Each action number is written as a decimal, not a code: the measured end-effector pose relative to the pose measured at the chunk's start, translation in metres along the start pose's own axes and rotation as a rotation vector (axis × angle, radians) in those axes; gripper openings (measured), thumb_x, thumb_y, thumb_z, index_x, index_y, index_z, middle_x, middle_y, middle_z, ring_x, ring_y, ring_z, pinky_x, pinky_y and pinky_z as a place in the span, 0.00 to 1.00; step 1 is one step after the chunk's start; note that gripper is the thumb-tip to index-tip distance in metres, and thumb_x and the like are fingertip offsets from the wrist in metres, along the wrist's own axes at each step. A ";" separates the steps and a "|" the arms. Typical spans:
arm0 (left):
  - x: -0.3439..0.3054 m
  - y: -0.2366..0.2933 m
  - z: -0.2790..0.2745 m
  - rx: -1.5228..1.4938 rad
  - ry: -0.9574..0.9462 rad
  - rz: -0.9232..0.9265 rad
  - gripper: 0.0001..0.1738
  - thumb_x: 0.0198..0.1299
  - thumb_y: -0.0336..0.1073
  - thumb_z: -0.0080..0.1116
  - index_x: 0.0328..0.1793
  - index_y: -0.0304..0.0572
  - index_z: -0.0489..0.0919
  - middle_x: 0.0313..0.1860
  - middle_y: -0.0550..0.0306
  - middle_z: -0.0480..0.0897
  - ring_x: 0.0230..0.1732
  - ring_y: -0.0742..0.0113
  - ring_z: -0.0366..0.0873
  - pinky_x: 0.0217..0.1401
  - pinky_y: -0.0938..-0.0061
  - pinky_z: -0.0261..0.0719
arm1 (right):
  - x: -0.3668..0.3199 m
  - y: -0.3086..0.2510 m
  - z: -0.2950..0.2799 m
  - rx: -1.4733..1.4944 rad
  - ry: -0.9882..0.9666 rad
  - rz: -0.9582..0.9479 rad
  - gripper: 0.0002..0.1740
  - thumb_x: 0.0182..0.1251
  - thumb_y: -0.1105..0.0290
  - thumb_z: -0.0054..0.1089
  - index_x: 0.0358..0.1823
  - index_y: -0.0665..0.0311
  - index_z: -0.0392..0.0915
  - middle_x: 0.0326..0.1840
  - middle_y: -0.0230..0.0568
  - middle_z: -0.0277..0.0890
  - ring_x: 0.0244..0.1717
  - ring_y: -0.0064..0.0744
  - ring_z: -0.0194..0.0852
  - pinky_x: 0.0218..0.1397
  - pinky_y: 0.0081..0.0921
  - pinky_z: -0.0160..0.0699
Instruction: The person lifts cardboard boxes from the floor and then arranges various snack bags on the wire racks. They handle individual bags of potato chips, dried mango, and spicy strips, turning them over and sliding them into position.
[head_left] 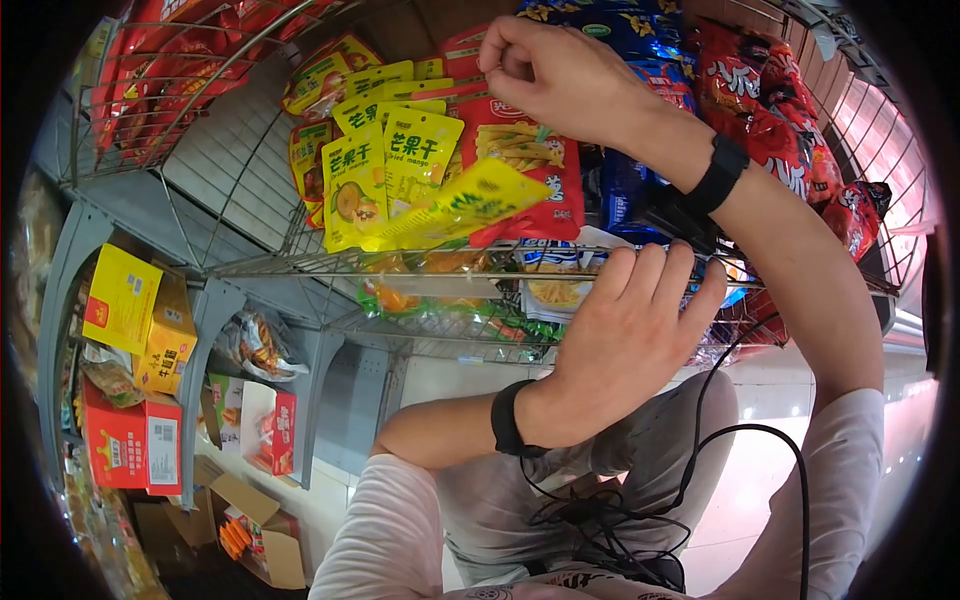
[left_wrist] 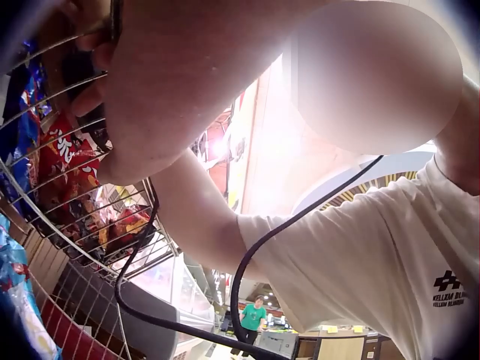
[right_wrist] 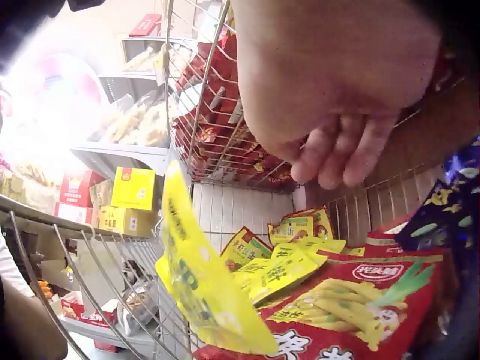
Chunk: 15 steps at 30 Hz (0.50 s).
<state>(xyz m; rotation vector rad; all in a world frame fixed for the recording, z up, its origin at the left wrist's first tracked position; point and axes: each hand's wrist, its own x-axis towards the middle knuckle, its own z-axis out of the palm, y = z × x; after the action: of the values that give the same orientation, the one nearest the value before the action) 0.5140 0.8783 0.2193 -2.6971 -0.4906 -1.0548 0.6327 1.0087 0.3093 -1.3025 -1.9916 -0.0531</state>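
Observation:
My left hand [head_left: 630, 330] is palm down at the basket's front edge. Its fingers are slightly spread and overlap the wire rim [head_left: 430, 272]; the thumb is hidden. Farther in, my right hand [head_left: 565, 85] hangs over the snack bags, fingers loosely bent and nothing visible in them. Below it lies a red snack bag [right_wrist: 405, 307] with a picture of yellow sticks. A yellow dried mango packet [head_left: 465, 205] tilts up near the front rim, apart from both hands. Several more dried mango packets [head_left: 420, 150] lie overlapping beside the red bag.
Blue bags [head_left: 650, 30] stand at the back and red bags [head_left: 740, 90] on the right. A second wire basket [right_wrist: 214, 112] holds red packs. Grey shelves [head_left: 205, 330] with snack boxes [head_left: 130, 430] are at left. A black cable [head_left: 790, 440] loops across my lap.

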 end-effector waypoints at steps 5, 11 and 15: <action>-0.001 0.001 0.001 -0.012 0.012 -0.003 0.28 0.49 0.38 0.64 0.60 0.42 0.81 0.46 0.53 0.77 0.43 0.61 0.72 0.46 0.66 0.68 | -0.009 0.012 0.018 0.093 -0.362 -0.061 0.15 0.67 0.60 0.60 0.47 0.62 0.83 0.41 0.42 0.87 0.43 0.39 0.87 0.47 0.36 0.83; 0.001 0.000 0.002 0.025 0.021 0.010 0.26 0.50 0.38 0.62 0.59 0.42 0.81 0.39 0.58 0.73 0.40 0.63 0.70 0.43 0.67 0.66 | -0.023 0.012 0.025 0.161 -0.783 -0.039 0.18 0.63 0.71 0.63 0.54 0.66 0.82 0.46 0.44 0.85 0.45 0.36 0.84 0.50 0.32 0.82; 0.001 0.000 0.003 0.051 0.060 0.016 0.25 0.51 0.38 0.61 0.57 0.42 0.82 0.37 0.59 0.72 0.39 0.64 0.70 0.42 0.68 0.65 | -0.021 0.008 0.017 0.169 -0.937 -0.023 0.26 0.58 0.73 0.68 0.61 0.64 0.82 0.51 0.44 0.84 0.48 0.35 0.83 0.51 0.32 0.82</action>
<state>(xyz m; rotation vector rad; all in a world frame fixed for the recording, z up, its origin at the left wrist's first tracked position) 0.5168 0.8800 0.2178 -2.6122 -0.4773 -1.1004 0.6343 1.0036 0.2815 -1.3088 -2.6823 0.8360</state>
